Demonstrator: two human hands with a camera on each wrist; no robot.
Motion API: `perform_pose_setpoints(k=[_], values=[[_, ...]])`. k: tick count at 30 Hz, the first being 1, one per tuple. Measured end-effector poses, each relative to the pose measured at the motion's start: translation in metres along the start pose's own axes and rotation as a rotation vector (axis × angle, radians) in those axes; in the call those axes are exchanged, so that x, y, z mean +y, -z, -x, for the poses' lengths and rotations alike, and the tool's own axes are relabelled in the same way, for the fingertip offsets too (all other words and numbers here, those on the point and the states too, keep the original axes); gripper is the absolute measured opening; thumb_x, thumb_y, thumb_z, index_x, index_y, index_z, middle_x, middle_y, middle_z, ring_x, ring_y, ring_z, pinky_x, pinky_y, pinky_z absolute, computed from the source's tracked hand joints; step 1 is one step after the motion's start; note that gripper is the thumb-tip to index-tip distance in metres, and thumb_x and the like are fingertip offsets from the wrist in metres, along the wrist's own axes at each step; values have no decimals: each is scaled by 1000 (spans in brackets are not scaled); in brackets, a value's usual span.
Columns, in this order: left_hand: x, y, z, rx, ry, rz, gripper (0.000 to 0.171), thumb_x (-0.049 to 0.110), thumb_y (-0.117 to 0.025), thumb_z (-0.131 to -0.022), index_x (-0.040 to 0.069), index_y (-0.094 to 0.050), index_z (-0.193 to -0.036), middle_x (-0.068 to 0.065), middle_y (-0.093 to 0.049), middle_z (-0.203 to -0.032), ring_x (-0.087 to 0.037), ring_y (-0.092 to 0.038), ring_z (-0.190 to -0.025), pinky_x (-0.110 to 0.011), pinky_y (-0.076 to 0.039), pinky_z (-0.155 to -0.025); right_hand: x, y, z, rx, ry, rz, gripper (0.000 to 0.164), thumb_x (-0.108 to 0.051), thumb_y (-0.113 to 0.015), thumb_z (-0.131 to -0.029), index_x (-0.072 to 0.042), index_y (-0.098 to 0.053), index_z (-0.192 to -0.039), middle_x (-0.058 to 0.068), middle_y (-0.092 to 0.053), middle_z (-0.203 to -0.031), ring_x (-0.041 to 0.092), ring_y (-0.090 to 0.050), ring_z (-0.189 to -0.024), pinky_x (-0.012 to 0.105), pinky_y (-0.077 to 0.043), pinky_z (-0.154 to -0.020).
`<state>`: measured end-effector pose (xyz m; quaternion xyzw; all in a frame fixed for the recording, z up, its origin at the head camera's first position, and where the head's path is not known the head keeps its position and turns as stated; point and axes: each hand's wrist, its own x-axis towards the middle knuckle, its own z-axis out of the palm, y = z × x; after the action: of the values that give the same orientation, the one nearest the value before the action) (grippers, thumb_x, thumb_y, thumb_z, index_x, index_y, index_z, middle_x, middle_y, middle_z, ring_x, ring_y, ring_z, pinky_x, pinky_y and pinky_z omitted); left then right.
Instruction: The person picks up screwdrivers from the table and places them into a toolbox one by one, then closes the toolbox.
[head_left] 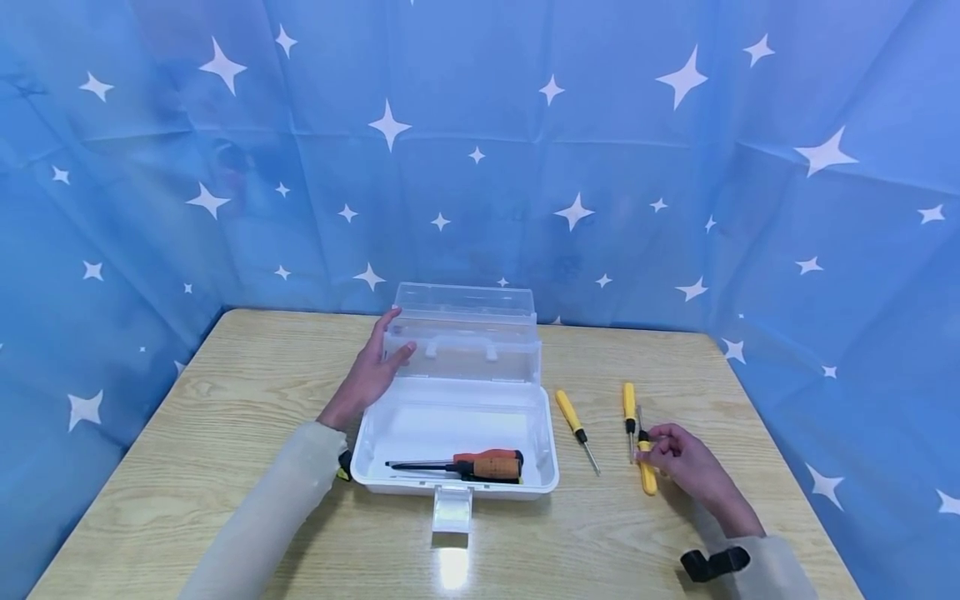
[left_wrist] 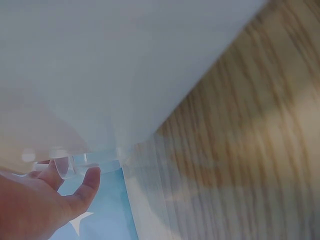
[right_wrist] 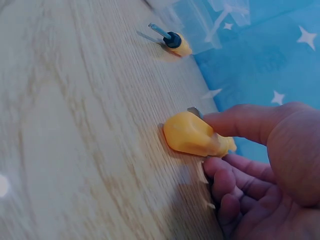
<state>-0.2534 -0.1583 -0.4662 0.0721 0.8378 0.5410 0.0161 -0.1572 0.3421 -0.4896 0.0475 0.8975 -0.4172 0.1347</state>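
Observation:
A white toolbox [head_left: 453,491] stands on the table with its clear lid [head_left: 465,333] raised. My left hand [head_left: 371,371] holds the lid's left edge; in the left wrist view the thumb and a finger lie about the clear plastic. On the right, my right hand [head_left: 686,462] pinches a yellow-handled screwdriver [head_left: 648,478] lying on the table, thumb and fingers on either side of its handle. Just left of that lies a second yellow screwdriver [head_left: 629,404]. A third yellow screwdriver [head_left: 567,410] rests nearer the box.
Inside the box, along its front wall, lie an orange-handled screwdriver [head_left: 506,455] and a brown-handled screwdriver [head_left: 495,468]. The box's clear latch [head_left: 452,508] hangs down over the front. Behind the wooden table [head_left: 247,400] hangs a blue curtain [head_left: 480,183] with white stars.

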Motion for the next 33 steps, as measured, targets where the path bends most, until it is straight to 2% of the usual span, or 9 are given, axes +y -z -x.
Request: perform_pose_setpoints(k=[4, 11, 22, 27, 33], values=[[0, -1, 0, 0, 1, 2, 71, 57, -49, -99, 43, -10, -157, 0, -7, -167, -40, -56, -126, -64, -24, -114, 0, 1, 1, 6, -3, 23, 60, -29, -73, -91, 5, -45, -131, 8, -60, -95, 17, -52, -79, 26, -40, -62], [1, -1, 0, -5, 5, 9, 70, 56, -49, -99, 42, -10, -157, -1, -6, -167, -40, -57, -124, -65, -23, -115, -3, 0, 0, 27, -6, 72, 52, -24, -70, -93, 5, -47, -129, 8, -61, -91, 20, -55, -78, 27, -44, -63], [0, -1, 1, 0, 11, 7, 71, 57, -49, -99, 42, -10, -157, -3, -9, -167, -42, -45, -136, -66, -26, -113, -8, -4, 2, 84, 2, 144, 43, -18, -68, -90, 4, -51, -123, 7, -63, -86, 18, -54, -69, 27, -42, -56], [0, -2, 1, -2, 10, 12, 71, 54, -49, -100, 40, -9, -157, -4, -10, -167, -43, -46, -135, -67, -27, -111, -9, -5, 2, 103, 6, 160, 39, -16, -68, -90, 3, -53, -120, 7, -63, -87, 16, -54, -67, 26, -42, -55], [1, -1, 1, 2, 5, 2, 71, 56, -49, -99, 40, -11, -157, -3, -9, -167, -42, -51, -130, -66, -27, -112, -10, -3, 2, 118, -5, 172, 37, -15, -66, -90, 5, -56, -120, 9, -66, -92, 16, -56, -73, 26, -44, -58]])
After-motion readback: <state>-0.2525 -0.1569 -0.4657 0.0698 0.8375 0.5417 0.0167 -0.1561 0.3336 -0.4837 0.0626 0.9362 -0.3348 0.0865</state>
